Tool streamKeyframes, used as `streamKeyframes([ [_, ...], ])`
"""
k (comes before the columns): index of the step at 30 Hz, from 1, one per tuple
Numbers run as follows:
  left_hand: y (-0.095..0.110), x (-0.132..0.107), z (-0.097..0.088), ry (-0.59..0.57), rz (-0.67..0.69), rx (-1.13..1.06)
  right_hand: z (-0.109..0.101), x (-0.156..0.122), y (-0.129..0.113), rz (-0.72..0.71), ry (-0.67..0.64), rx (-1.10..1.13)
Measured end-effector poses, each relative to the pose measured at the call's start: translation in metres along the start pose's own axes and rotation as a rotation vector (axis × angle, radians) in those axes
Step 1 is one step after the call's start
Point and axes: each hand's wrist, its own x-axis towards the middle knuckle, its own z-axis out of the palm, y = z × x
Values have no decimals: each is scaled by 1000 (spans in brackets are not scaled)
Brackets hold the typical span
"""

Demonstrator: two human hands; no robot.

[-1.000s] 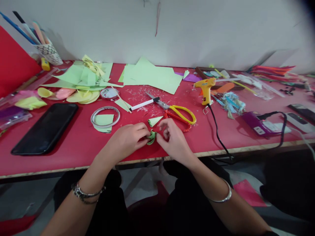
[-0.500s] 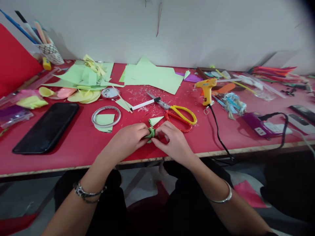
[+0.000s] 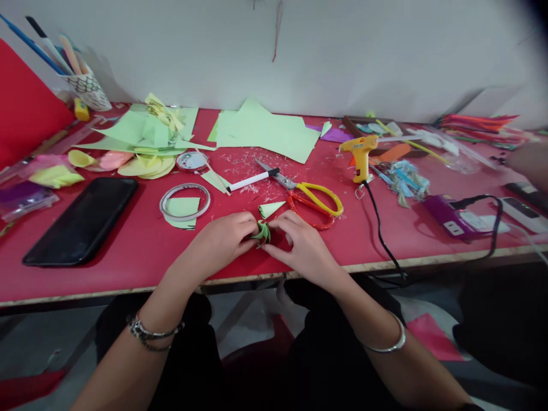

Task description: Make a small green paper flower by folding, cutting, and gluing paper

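Note:
Close to the table's front edge, a small curled green paper piece with several pointed folds lies between my hands. My left hand pinches its left side, the fingertips partly hidden behind it. Thumb and forefinger of my right hand are curved around its right side. Just beyond it lies a pale green paper cone. Scissors with yellow and red handles rest right of the cone, a white marker across their blades. Left of my hands, a tape roll sits over cut green paper.
A yellow glue gun stands to the right, its black cord running over the front edge. Nearby are a purple power socket and a person's arm. A black phone lies left; green sheets lie by the wall.
The green paper piece has turned slightly, so more of its curled folds show between my fingers. Another person's arm has come in at the right edge.

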Motion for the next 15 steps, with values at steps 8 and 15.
streamKeyframes([
  [8, 0, 0, -1, -22, -14, -9, -9, 3, 5, -33, -34, 93],
  [15, -2, -1, -2, -31, -6, -28, -15, 3, 12, -72, -89, 208],
])
